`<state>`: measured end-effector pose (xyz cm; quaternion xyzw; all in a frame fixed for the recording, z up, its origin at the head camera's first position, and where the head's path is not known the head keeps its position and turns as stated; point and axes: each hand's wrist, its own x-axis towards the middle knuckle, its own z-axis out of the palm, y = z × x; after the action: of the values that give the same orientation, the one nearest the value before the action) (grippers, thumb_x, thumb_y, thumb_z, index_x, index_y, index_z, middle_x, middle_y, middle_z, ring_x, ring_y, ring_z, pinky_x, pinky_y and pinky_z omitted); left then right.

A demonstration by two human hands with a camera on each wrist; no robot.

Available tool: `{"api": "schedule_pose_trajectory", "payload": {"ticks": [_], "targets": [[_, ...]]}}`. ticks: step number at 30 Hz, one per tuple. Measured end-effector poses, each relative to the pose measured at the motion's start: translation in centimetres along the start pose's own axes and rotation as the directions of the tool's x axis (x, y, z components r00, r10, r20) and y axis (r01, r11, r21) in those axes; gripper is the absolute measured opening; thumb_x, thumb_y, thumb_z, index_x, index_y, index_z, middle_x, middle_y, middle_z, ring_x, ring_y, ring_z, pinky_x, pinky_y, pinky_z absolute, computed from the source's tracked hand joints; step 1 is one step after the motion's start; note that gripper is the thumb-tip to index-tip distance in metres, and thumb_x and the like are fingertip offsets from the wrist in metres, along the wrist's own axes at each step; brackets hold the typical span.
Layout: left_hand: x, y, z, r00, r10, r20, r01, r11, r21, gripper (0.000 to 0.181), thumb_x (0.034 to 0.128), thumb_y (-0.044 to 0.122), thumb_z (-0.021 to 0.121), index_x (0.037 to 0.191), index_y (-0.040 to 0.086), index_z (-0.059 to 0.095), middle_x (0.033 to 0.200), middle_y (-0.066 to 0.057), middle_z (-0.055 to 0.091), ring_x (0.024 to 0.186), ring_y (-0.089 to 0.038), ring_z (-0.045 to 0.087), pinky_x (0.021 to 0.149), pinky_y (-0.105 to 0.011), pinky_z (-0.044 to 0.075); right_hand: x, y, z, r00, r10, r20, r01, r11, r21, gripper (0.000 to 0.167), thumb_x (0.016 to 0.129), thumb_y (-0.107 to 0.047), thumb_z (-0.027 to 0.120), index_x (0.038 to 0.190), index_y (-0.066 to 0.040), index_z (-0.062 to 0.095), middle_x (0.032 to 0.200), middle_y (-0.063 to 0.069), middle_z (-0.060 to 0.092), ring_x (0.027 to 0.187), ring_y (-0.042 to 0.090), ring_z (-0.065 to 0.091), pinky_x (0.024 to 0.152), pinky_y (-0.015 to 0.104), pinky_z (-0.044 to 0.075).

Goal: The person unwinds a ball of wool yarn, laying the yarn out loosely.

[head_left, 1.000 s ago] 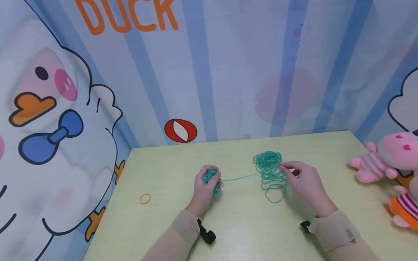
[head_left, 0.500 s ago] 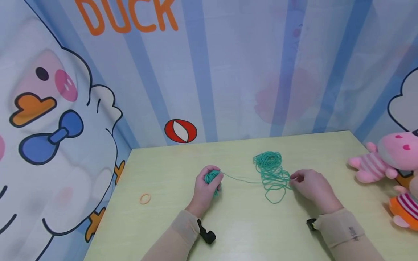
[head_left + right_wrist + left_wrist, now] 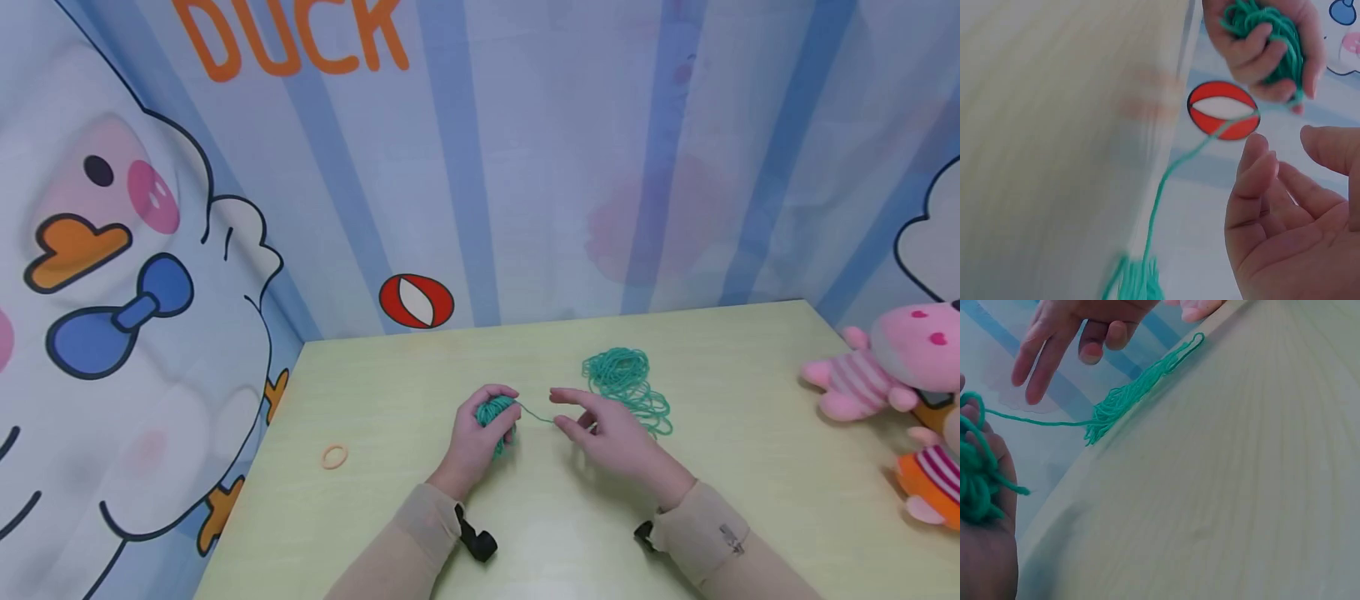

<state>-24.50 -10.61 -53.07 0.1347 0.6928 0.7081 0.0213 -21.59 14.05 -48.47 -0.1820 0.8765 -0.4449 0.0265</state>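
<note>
My left hand (image 3: pixel 467 437) grips a small wound bundle of green yarn (image 3: pixel 495 409), its fingers and thumb curled round it. In the left wrist view a short loose end sticks out of the bundle (image 3: pixel 975 487). A single strand (image 3: pixel 1159 194) runs from the bundle to a loose pile of green yarn (image 3: pixel 617 369) on the table. My right hand (image 3: pixel 611 435) hovers to the right of the bundle, partly covering the pile in the head view. In the right wrist view its thumb stands apart from the bent fingers, and the strand passes beyond them, unheld.
An orange ring (image 3: pixel 334 456) lies on the pale table (image 3: pixel 390 383) at the left. Pink plush toys (image 3: pixel 855 383) rest at the right edge, one in an orange striped outfit. A printed curtain (image 3: pixel 540 167) with a duck hangs behind the table.
My right hand has moved left from beside the loose pile toward the bundle, and its fingers have spread. The left hand has shifted slightly right, still holding the yarn.
</note>
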Motion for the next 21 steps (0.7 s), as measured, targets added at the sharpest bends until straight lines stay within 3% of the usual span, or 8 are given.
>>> {"api": "schedule_pose_trajectory", "payload": {"ticks": [4, 9, 12, 15, 21], "targets": [[0.0, 0.0, 0.1, 1.0, 0.005, 0.016, -0.005, 1.0, -0.014, 0.035, 0.1082, 0.019, 0.071, 0.134, -0.004, 0.064, 0.096, -0.005, 0.068, 0.068, -0.012, 0.06, 0.065, -0.022, 0.056, 1.2, -0.9, 1.8, 0.998, 0.004, 0.061, -0.006, 1.0, 0.018, 0.05, 0.112, -0.026, 0.065, 0.159, -0.011, 0.058, 0.146, 0.011, 0.073, 0.084, 0.015, 0.069, 0.064, 0.025, 0.054], [0.0, 0.0, 0.2, 1.0, 0.011, 0.021, -0.011, 1.0, -0.021, 0.037, 0.1083, 0.018, 0.071, 0.136, -0.005, 0.062, 0.096, 0.0, 0.072, 0.067, -0.012, 0.058, 0.064, -0.022, 0.053, 2.0, -1.2, 2.6, 0.998, 0.006, 0.059, -0.004, 0.999, -0.047, 0.029, 0.111, -0.023, 0.068, 0.136, -0.012, 0.077, 0.117, 0.005, 0.082, 0.074, 0.01, 0.063, 0.061, 0.025, 0.052], [0.1, 0.0, 0.2, 1.0, 0.013, 0.016, -0.013, 1.0, -0.007, 0.04, 0.108, 0.019, 0.072, 0.138, -0.005, 0.06, 0.096, 0.002, 0.07, 0.068, -0.012, 0.059, 0.066, -0.022, 0.054, 1.8, -1.5, 2.3, 0.999, 0.032, 0.017, -0.031, 0.998, -0.063, 0.022, 0.11, -0.022, 0.069, 0.126, -0.014, 0.082, 0.106, 0.0, 0.083, 0.075, 0.01, 0.062, 0.063, 0.025, 0.052], [0.1, 0.0, 0.2, 1.0, 0.013, 0.0, -0.013, 1.0, 0.009, 0.04, 0.1077, 0.019, 0.072, 0.138, -0.003, 0.061, 0.094, 0.002, 0.067, 0.069, -0.012, 0.059, 0.068, -0.022, 0.056, 1.3, -1.7, 1.6, 0.999, 0.043, -0.033, -0.044, 0.998, -0.049, 0.023, 0.111, -0.02, 0.067, 0.127, -0.014, 0.082, 0.105, -0.001, 0.084, 0.079, 0.013, 0.065, 0.064, 0.025, 0.052], [0.0, -0.1, -0.1, 1.0, -0.001, -0.02, 0.001, 1.0, -0.017, 0.038, 0.1076, 0.02, 0.072, 0.137, -0.001, 0.06, 0.088, 0.002, 0.065, 0.073, -0.013, 0.062, 0.072, -0.024, 0.058, 0.1, -1.4, -0.5, 0.981, -0.014, -0.192, 0.01, 1.0, -0.019, 0.022, 0.111, -0.02, 0.068, 0.126, -0.012, 0.081, 0.105, 0.006, 0.084, 0.066, 0.011, 0.06, 0.054, 0.026, 0.049]]}}
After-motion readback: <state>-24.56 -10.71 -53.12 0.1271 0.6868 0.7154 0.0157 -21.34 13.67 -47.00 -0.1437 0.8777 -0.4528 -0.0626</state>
